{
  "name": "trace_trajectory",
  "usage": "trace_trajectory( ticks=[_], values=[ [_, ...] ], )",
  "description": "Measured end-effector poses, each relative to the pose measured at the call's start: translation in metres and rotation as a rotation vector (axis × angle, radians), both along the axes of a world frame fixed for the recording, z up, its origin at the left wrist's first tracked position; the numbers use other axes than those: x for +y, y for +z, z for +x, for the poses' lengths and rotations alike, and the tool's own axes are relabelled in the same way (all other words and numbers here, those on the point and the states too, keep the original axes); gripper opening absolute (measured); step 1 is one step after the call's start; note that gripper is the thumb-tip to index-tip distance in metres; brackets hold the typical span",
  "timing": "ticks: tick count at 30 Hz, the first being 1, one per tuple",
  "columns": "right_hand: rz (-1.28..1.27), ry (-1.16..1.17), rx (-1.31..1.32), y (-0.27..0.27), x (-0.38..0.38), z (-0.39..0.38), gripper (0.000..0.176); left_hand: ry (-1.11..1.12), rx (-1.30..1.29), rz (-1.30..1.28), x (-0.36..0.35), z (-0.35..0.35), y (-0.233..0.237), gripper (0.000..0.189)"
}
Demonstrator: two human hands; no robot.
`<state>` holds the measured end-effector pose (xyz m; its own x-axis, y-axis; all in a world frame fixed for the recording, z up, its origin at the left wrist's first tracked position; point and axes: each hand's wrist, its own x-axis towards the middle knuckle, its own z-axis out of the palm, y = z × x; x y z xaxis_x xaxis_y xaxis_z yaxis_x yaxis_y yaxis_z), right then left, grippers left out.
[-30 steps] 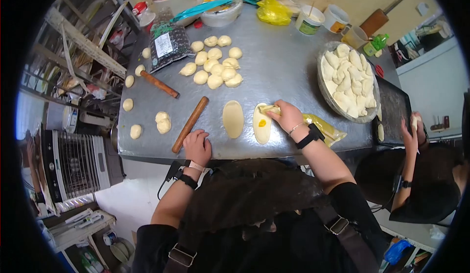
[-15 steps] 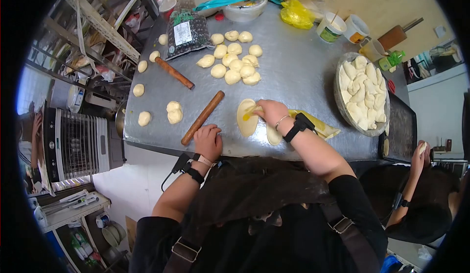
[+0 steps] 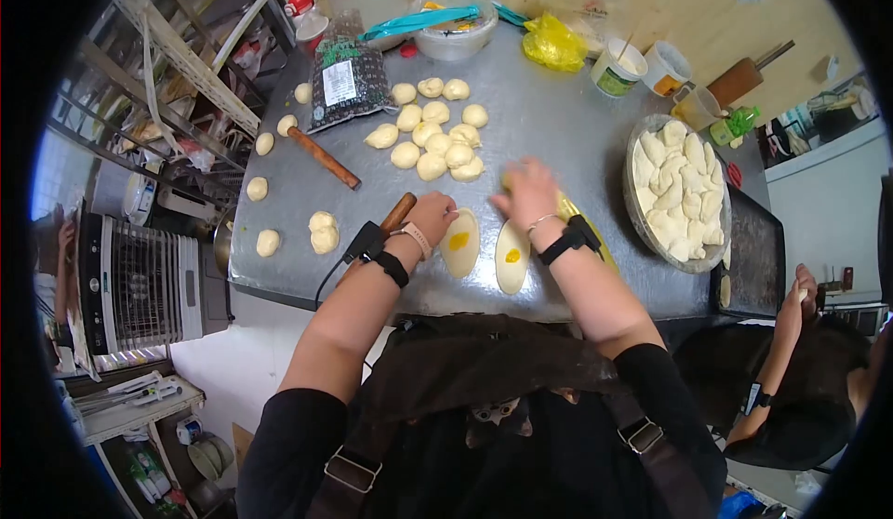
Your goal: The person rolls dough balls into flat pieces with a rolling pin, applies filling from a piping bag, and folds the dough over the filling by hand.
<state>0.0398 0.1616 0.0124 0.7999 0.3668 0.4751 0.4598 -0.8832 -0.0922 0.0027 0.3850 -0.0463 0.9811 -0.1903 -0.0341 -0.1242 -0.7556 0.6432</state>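
Observation:
Two flattened dough ovals lie on the metal table in front of me, each with a yellow filling dab: the left dough oval (image 3: 461, 257) and the right dough oval (image 3: 512, 263). At the upper edge of the left oval, my left hand (image 3: 433, 218) is closed, its fingertips pinching the rim. My right hand (image 3: 528, 193) is blurred, fingers apart, just above the right oval and over the end of a yellow piping bag (image 3: 590, 232). A rolling pin (image 3: 400, 210) is partly covered by my left hand and forearm.
Several dough balls (image 3: 433, 138) cluster further back, near a second rolling pin (image 3: 323, 158) and a dark printed bag (image 3: 349, 82). To the right stands a bowl of dough pieces (image 3: 633, 193), beside a black tray (image 3: 753, 249). Another person's hand (image 3: 802, 286) is at far right.
My right hand has moved up off the dough, and the yellow dab on the left oval is now uncovered. My left hand has moved right from the rolling pin to the left oval.

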Motion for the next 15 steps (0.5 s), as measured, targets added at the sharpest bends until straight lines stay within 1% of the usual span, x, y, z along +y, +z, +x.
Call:
trace_trajectory(
  ticks=[1,2,3,4,5,8,9,12,13,15],
  values=[
    [0.100,0.221,0.246,0.004,0.010,0.000,0.038,0.005,0.134,-0.082,0.001,0.006,0.003,0.019],
    [0.082,0.261,0.376,-0.005,0.022,-0.002,0.034,0.007,0.274,-0.161,0.001,0.004,0.004,0.018],
    [0.067,0.302,0.500,-0.020,0.034,-0.002,0.030,0.022,0.272,-0.196,0.000,0.000,0.018,0.016],
    [0.054,0.347,0.623,-0.028,0.042,-0.004,0.027,0.040,0.269,-0.228,-0.002,-0.006,0.041,0.015],
    [0.080,0.249,0.699,-0.023,0.048,-0.011,0.017,0.062,0.269,-0.257,-0.001,-0.013,0.054,0.014],
    [0.357,0.315,0.641,-0.012,0.032,-0.042,0.014,-0.090,-0.160,-0.229,0.007,-0.039,0.030,0.013],
    [0.253,0.376,0.536,-0.009,0.024,-0.057,0.014,-0.152,-0.171,-0.153,0.004,-0.053,0.038,0.016],
    [0.061,0.584,0.477,-0.021,0.006,-0.096,0.017,-0.282,-0.194,-0.035,-0.002,-0.100,0.035,0.018],
    [-0.068,0.615,0.548,-0.026,0.002,-0.107,0.025,-0.344,-0.134,0.038,-0.003,-0.114,0.027,0.019],
    [-0.058,0.641,0.373,-0.051,-0.008,-0.132,0.030,-0.356,-0.362,0.062,-0.008,-0.143,0.001,0.019]
  ],
)
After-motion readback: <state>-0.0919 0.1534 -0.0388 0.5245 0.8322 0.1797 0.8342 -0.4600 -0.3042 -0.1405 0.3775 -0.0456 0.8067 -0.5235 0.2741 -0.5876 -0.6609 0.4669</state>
